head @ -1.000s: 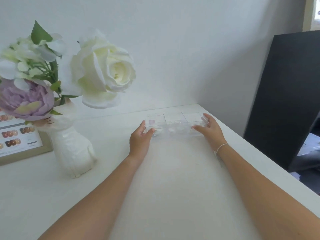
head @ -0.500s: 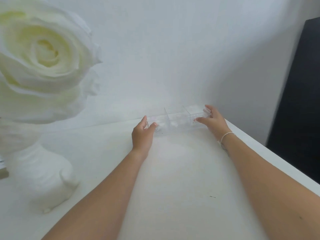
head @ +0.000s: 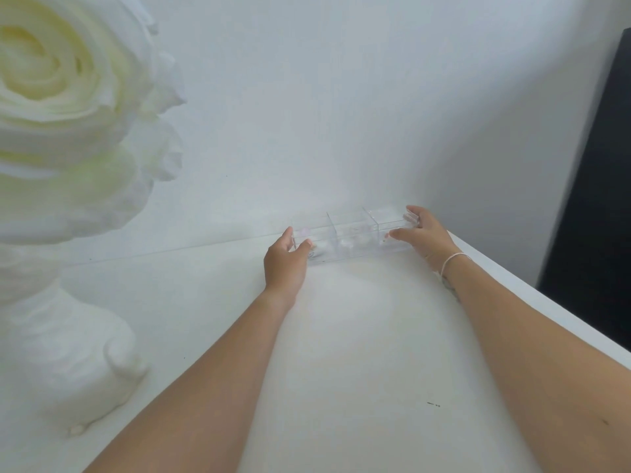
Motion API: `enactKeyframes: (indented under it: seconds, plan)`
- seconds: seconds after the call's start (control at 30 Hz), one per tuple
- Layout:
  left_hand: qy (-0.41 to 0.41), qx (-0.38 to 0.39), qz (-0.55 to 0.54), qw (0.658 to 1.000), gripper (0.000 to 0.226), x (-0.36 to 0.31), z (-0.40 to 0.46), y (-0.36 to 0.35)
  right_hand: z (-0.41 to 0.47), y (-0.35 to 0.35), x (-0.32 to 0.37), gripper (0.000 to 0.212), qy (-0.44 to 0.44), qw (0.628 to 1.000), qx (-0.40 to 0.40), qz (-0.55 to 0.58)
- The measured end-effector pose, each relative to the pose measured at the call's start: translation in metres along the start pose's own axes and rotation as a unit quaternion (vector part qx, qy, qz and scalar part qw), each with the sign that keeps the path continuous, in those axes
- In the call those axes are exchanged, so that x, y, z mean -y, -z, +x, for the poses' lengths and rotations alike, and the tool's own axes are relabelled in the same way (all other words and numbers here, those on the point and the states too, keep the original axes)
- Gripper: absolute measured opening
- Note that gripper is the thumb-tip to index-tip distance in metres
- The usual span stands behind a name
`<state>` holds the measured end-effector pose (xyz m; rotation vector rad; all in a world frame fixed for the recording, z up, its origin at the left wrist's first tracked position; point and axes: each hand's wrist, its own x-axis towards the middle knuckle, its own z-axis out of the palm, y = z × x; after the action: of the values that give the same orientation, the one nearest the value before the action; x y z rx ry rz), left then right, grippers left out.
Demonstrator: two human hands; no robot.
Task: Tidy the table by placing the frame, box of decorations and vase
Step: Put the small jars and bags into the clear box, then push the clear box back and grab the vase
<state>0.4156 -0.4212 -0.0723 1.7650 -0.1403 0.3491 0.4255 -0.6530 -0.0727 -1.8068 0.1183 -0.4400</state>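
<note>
A clear plastic box of decorations (head: 351, 238) with three compartments lies on the white table (head: 358, 353), close against the back wall near the right corner. My left hand (head: 285, 264) grips its left end, thumb on the front face. My right hand (head: 425, 233) holds its right end, fingers wrapped around the side. The white cat-shaped vase (head: 65, 363) stands at the near left, with a big white rose (head: 65, 107) filling the upper left of the view. The frame is out of sight.
The table's right edge (head: 546, 312) runs diagonally just past my right arm. A dark panel (head: 601, 199) stands beyond it on the right. The white wall (head: 341, 114) rises directly behind the box.
Both hands slid the box farther back toward the wall and right corner. My head moved closer, so the rose now fills the left and the frame has left the view.
</note>
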Motion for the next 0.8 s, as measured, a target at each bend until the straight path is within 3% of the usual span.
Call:
enactKeyframes:
  seconds: [0.1,0.27,0.4,0.43,0.53,0.8]
  plan:
    - [0.011,0.003,0.002,1.000,0.044,0.002,0.003,-0.002,0.001,0.000,0.000,0.071,-0.009,1.000,0.003,-0.007]
    - [0.010,0.002,0.010,1.000,0.042,0.004,0.004,-0.003,0.000,-0.002,0.001,0.074,-0.013,1.000,0.009,-0.006]
    - [0.021,0.001,0.007,1.000,0.007,0.006,0.004,-0.001,-0.005,-0.002,0.004,0.079,-0.010,1.000,-0.006,-0.015]
    - [0.022,0.004,0.009,1.000,0.011,0.006,0.003,-0.001,-0.007,-0.002,0.005,0.081,-0.007,1.000,-0.011,-0.012]
    - [0.039,0.009,0.012,0.999,0.055,-0.001,-0.005,0.001,-0.018,0.000,0.007,0.079,0.004,0.999,-0.035,0.003]
    - [0.019,0.028,0.049,0.998,0.057,-0.010,-0.042,0.019,-0.071,0.002,0.022,0.064,0.024,0.993,-0.111,0.012]
